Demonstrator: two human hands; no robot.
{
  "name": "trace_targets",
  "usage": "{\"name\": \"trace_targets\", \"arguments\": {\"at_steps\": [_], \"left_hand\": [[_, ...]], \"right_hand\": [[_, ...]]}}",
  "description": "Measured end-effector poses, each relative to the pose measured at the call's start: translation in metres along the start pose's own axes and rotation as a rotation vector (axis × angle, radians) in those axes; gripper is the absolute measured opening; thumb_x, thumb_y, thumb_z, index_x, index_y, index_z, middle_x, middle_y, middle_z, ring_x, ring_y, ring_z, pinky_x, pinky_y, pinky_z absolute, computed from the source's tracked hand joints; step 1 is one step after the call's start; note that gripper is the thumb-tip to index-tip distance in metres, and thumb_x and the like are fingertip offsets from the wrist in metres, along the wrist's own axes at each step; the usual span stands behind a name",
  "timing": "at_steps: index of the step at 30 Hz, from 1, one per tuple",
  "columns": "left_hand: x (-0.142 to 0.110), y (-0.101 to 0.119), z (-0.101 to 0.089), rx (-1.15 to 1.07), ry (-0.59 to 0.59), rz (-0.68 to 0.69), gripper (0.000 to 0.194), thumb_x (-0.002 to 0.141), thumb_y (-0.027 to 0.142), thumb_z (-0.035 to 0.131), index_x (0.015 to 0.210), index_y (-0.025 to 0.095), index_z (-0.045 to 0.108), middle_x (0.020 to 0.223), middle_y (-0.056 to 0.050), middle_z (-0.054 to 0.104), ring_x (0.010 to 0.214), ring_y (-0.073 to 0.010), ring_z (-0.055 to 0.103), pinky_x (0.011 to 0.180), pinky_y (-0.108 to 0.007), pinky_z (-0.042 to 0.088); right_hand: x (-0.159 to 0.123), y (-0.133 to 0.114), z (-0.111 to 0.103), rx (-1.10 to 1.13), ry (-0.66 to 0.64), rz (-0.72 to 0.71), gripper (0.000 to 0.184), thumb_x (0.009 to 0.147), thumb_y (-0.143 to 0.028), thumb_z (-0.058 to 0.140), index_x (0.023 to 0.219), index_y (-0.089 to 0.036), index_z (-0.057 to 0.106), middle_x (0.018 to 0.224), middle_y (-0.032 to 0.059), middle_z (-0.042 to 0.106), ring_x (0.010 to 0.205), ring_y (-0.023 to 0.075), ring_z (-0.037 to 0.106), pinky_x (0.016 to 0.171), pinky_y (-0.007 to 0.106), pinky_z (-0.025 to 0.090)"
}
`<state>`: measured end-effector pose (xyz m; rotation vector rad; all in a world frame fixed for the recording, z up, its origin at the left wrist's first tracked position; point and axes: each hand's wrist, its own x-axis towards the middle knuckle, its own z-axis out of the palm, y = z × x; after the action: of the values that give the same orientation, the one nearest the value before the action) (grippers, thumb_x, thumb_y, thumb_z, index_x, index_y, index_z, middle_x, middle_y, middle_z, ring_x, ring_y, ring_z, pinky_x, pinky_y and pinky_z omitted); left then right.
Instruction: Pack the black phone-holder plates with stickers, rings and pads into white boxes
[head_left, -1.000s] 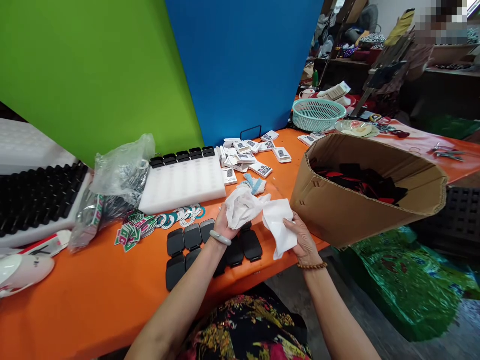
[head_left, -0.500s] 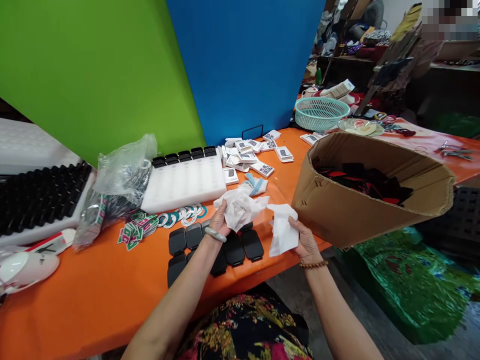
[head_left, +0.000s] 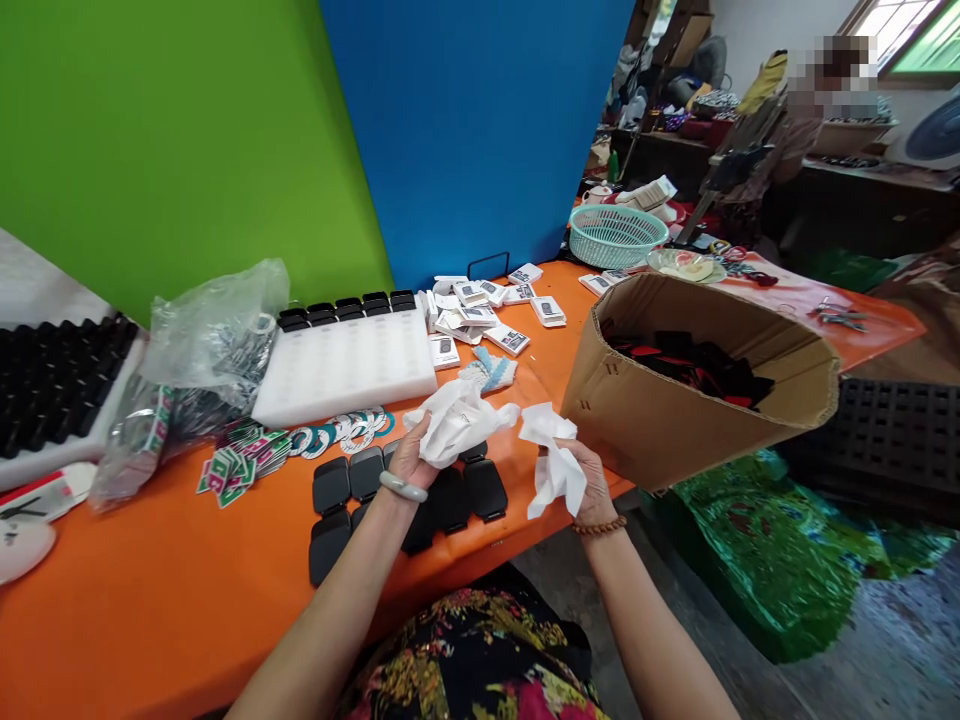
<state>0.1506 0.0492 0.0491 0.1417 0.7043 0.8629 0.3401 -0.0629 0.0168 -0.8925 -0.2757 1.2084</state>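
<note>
Orange covers the counter [head_left: 150, 620] before us, with a green panel [head_left: 187, 130] and a blue panel [head_left: 480, 130] standing behind it. Our left grip [head_left: 409, 458] is closed on a crumpled white wad [head_left: 459, 425], and our right grip [head_left: 592, 487] holds a thin white sheet [head_left: 556, 465], folded over and drooping from the fingers. We cannot tell whether either is paper or plastic. Both are up over the near edge of the counter, just apart from each other, and neither seems to be resting on anything.

Below and partly behind the wad lie black cases [head_left: 486, 490] in rows, some hidden by our left arm. Rings [head_left: 358, 430] and cards [head_left: 234, 470] lie farther left, a foam block [head_left: 345, 365] and small boxes [head_left: 507, 338] beyond, and a blue-and-white cloth [head_left: 489, 371] just behind the wad. At our right a carton [head_left: 690, 440] holds black and red pieces.

We judge the step in hand to be handling the two white pieces separately, one in each grip. Any next move from here calls, we think, for a light hold: both look flimsy, and the loose sheet could snag or slip.
</note>
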Motion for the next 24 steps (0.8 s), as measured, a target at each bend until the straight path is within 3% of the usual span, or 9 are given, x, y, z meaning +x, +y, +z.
{"name": "trace_targets", "arguments": {"at_steps": [3, 6, 10, 15, 17, 19, 21, 24], "left_hand": [[-0.007, 0.0, -0.004, -0.022, 0.017, -0.025, 0.043, 0.095, 0.021, 0.04, 0.135, 0.007, 0.045, 0.095, -0.012, 0.074, 0.092, -0.0205, 0.07, 0.099, -0.036, 0.048], [-0.012, 0.002, -0.011, -0.04, 0.014, -0.005, 0.041, 0.095, 0.025, 0.043, 0.131, 0.009, 0.05, 0.098, -0.012, 0.073, 0.099, -0.0221, 0.068, 0.1, -0.036, 0.047], [-0.013, 0.002, -0.022, -0.007, -0.026, 0.058, 0.038, 0.09, 0.024, 0.052, 0.125, 0.009, 0.056, 0.105, -0.013, 0.072, 0.106, -0.0244, 0.064, 0.102, -0.037, 0.045], [-0.018, -0.007, -0.03, 0.065, -0.063, 0.044, 0.038, 0.09, 0.035, 0.052, 0.114, 0.007, 0.062, 0.107, -0.015, 0.071, 0.107, -0.0269, 0.064, 0.1, -0.039, 0.046], [-0.023, -0.006, -0.033, 0.107, -0.06, 0.059, 0.038, 0.089, 0.038, 0.055, 0.108, 0.007, 0.065, 0.106, -0.016, 0.071, 0.105, -0.0277, 0.064, 0.098, -0.039, 0.048], [-0.03, 0.002, -0.037, 0.153, 0.002, 0.145, 0.034, 0.087, 0.038, 0.057, 0.101, 0.008, 0.067, 0.101, -0.015, 0.072, 0.102, -0.0263, 0.066, 0.096, -0.037, 0.049], [-0.038, 0.015, -0.043, 0.208, 0.097, 0.303, 0.028, 0.087, 0.036, 0.059, 0.094, 0.01, 0.068, 0.095, -0.012, 0.074, 0.097, -0.0238, 0.068, 0.093, -0.034, 0.05], [-0.049, 0.035, -0.05, 0.297, 0.142, 0.51, 0.025, 0.084, 0.036, 0.063, 0.093, 0.014, 0.068, 0.093, -0.008, 0.075, 0.095, -0.0218, 0.068, 0.09, -0.032, 0.051]], "right_hand": [[-0.001, -0.001, 0.005, -0.024, 0.017, -0.007, 0.027, 0.051, -0.01, 0.065, 0.075, -0.021, 0.057, 0.051, -0.0079, 0.059, 0.039, 0.0115, 0.054, 0.041, 0.022, 0.047], [-0.008, -0.004, 0.014, -0.197, 0.016, -0.051, 0.04, 0.055, -0.013, 0.064, 0.094, -0.022, 0.059, 0.056, -0.008, 0.059, 0.042, 0.0094, 0.05, 0.04, 0.018, 0.039], [-0.027, -0.006, 0.033, -0.557, -0.139, -0.117, 0.04, 0.069, -0.024, 0.056, 0.108, -0.021, 0.06, 0.058, -0.0049, 0.057, 0.042, 0.0102, 0.042, 0.04, 0.021, 0.033], [-0.047, 0.008, 0.06, -1.037, -0.399, -0.34, 0.048, 0.079, -0.028, 0.059, 0.126, -0.022, 0.052, 0.084, 0.0017, 0.065, 0.059, 0.0129, 0.053, 0.055, 0.023, 0.042], [-0.051, 0.013, 0.066, -1.207, -0.489, -0.371, 0.034, 0.083, -0.028, 0.056, 0.117, -0.02, 0.058, 0.08, 0.0023, 0.064, 0.063, 0.0142, 0.055, 0.06, 0.024, 0.043], [-0.055, 0.014, 0.067, -1.331, -0.555, -0.341, 0.017, 0.086, -0.029, 0.053, 0.092, -0.018, 0.065, 0.072, 0.0018, 0.062, 0.063, 0.0146, 0.054, 0.06, 0.024, 0.042], [-0.059, 0.01, 0.066, -1.348, -0.638, -0.245, 0.018, 0.086, -0.031, 0.054, 0.078, -0.018, 0.063, 0.066, 0.0002, 0.059, 0.06, 0.0139, 0.051, 0.057, 0.023, 0.041], [-0.064, 0.004, 0.065, -1.253, -0.736, -0.119, 0.016, 0.085, -0.033, 0.056, 0.08, -0.019, 0.063, 0.066, -0.0017, 0.058, 0.06, 0.0129, 0.05, 0.056, 0.021, 0.04]]}}
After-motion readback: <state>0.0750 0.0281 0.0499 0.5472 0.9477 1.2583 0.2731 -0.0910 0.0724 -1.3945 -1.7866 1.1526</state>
